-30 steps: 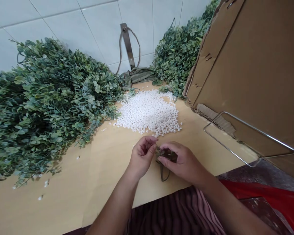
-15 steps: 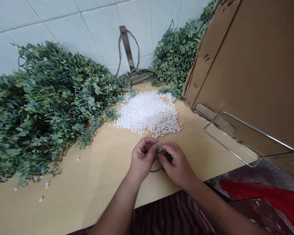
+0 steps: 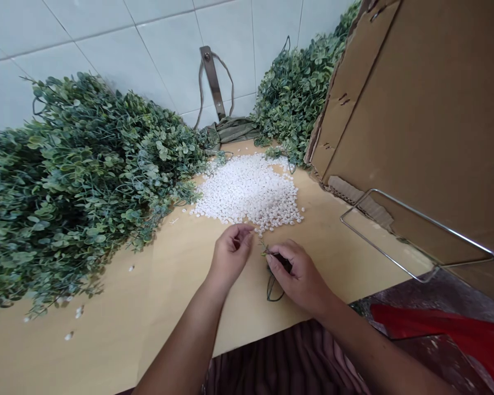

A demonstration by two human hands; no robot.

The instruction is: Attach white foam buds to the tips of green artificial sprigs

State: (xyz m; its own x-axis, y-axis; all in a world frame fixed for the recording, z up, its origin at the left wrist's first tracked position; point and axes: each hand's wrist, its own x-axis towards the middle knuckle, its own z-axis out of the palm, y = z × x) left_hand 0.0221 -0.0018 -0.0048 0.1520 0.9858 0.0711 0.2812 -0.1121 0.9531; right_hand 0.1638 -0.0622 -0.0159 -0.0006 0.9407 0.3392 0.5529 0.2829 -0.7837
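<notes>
My right hand [image 3: 298, 274] is closed on a thin green artificial sprig [image 3: 263, 245]; its bare tip sticks out past the fingertips. A dark wire-like loop [image 3: 275, 291] hangs below that hand. To the left, my left hand [image 3: 231, 252] is apart from the sprig, thumb and forefinger pinched at the near edge of the bead pile. Whatever lies between those fingertips is too small to make out. In front of both hands spreads a heap of small white beads [image 3: 247, 189] on the wooden tabletop [image 3: 181, 296].
A large mass of artificial greenery [image 3: 86, 181] covers the left side, with another bunch [image 3: 296, 93] at the back. A cardboard box [image 3: 428, 120] and a bent metal wire frame [image 3: 389, 252] stand at right. A strap [image 3: 212, 82] leans on the tiled wall.
My hands have separated. The left hand moved left and slightly away from me, off the sprig; the right hand keeps hold of it, and more of the sprig and loop shows.
</notes>
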